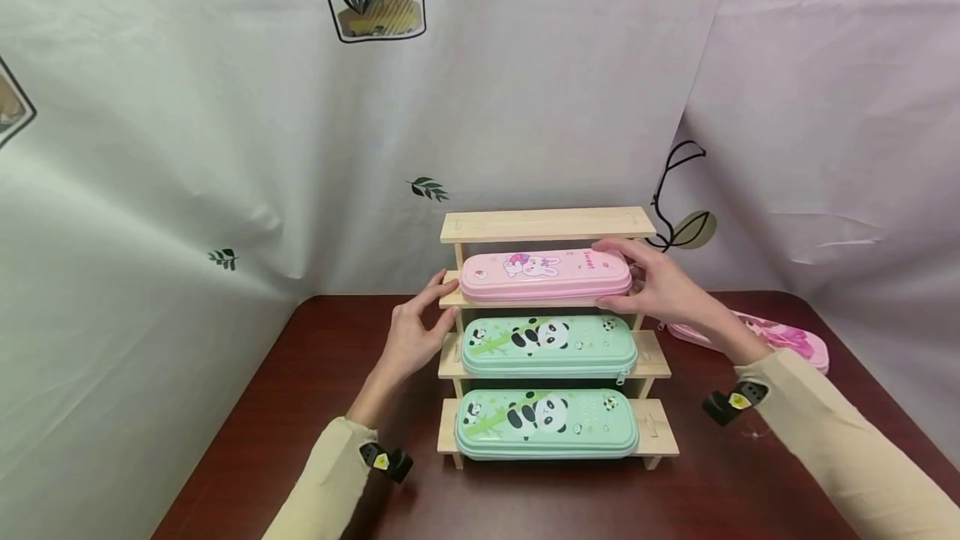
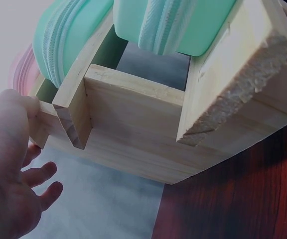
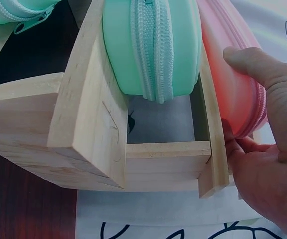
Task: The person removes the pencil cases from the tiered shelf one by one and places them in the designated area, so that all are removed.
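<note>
A pink pencil case (image 1: 546,276) with a rabbit design lies on the second tier from the top of a wooden step rack (image 1: 547,226). My right hand (image 1: 660,283) grips its right end, thumb on the near side and fingers at the back, as the right wrist view also shows. At the rack's left side my left hand (image 1: 415,330) holds the end of that same tier between thumb and index finger; its other fingers hang loose in the left wrist view. Two mint-green panda pencil cases, an upper one (image 1: 550,346) and a lower one (image 1: 547,424), occupy the tiers below.
Behind my right forearm, another pink pencil case (image 1: 795,342) lies on the dark red-brown table (image 1: 300,440). White cloth (image 1: 570,107) printed with plants hangs close behind the rack and along both sides.
</note>
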`<state>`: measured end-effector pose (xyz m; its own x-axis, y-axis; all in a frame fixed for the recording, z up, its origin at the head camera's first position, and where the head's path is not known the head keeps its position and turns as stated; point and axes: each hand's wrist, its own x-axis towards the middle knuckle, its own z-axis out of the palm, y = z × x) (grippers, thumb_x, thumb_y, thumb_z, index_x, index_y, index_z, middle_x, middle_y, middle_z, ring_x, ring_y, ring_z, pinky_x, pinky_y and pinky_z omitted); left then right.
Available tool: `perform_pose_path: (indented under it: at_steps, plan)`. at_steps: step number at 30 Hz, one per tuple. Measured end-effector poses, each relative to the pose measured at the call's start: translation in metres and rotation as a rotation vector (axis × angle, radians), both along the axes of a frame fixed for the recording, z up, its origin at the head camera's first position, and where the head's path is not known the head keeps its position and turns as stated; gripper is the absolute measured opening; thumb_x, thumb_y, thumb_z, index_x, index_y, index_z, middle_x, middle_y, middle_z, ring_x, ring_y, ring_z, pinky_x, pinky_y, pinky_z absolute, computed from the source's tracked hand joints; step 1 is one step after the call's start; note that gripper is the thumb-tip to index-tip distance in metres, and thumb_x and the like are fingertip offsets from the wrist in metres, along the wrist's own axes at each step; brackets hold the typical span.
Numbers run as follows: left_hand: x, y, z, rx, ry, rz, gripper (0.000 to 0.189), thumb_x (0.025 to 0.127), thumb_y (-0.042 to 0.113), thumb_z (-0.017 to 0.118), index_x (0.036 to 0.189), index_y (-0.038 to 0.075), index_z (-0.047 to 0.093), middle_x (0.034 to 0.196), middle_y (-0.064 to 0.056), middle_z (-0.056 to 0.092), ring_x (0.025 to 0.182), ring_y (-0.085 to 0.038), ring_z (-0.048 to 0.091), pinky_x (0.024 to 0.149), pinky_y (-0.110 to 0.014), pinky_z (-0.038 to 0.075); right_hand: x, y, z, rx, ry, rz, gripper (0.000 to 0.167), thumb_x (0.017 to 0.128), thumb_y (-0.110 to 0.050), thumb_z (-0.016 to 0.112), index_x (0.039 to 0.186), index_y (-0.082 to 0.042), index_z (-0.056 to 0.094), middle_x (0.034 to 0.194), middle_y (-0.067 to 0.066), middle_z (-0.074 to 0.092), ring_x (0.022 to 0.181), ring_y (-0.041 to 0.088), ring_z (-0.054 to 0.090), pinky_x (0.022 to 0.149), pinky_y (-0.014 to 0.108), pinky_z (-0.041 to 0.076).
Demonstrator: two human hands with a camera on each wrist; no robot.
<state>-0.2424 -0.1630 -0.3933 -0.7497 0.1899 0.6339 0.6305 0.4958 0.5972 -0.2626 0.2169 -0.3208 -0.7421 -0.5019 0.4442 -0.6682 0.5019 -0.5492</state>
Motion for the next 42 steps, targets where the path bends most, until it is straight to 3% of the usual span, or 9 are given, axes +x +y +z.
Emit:
perform_pose_path:
  at_steps: [9,16,30,42]
  plan:
    - [0.000,0.000,-0.001,0.002,0.004,0.002,0.042,0.089,0.005,0.074,0.131,0.005,0.066,0.145,-0.017,0.052,0.130,-0.034,0.052,0.105,-0.054,0.039,0.001,-0.001,0.002,0.014,-0.059,-0.015,0.078,0.077,-0.016,0.088,0.144,-0.006,0.049,0.137,0.017,0.053,0.111,0.029,0.056,0.089,0.048,0.047]
    - [0.000,0.000,-0.001,0.006,0.015,-0.003,0.042,0.089,0.004,0.074,0.131,0.005,0.066,0.145,-0.017,0.052,0.130,-0.033,0.052,0.105,-0.053,0.039,0.001,-0.001,0.004,0.018,-0.090,-0.016,0.081,0.077,-0.014,0.088,0.144,0.000,0.046,0.133,0.019,0.054,0.110,0.031,0.056,0.090,0.051,0.049]
    - [0.000,0.001,0.000,0.006,0.012,0.000,0.041,0.089,0.004,0.074,0.130,0.005,0.067,0.144,-0.016,0.052,0.129,-0.033,0.052,0.105,-0.053,0.039,0.002,0.002,0.002,-0.013,-0.067,-0.009,0.080,0.074,-0.012,0.090,0.141,-0.001,0.048,0.131,0.018,0.055,0.110,0.031,0.055,0.089,0.052,0.051]
    - [0.001,0.000,0.000,0.000,0.004,0.004,0.041,0.090,0.005,0.073,0.130,0.004,0.067,0.144,-0.019,0.052,0.129,-0.034,0.052,0.105,-0.052,0.039,0.006,0.011,0.003,0.000,-0.028,-0.059,0.080,0.075,-0.017,0.090,0.141,-0.001,0.049,0.137,0.018,0.052,0.116,0.033,0.051,0.096,0.056,0.041]
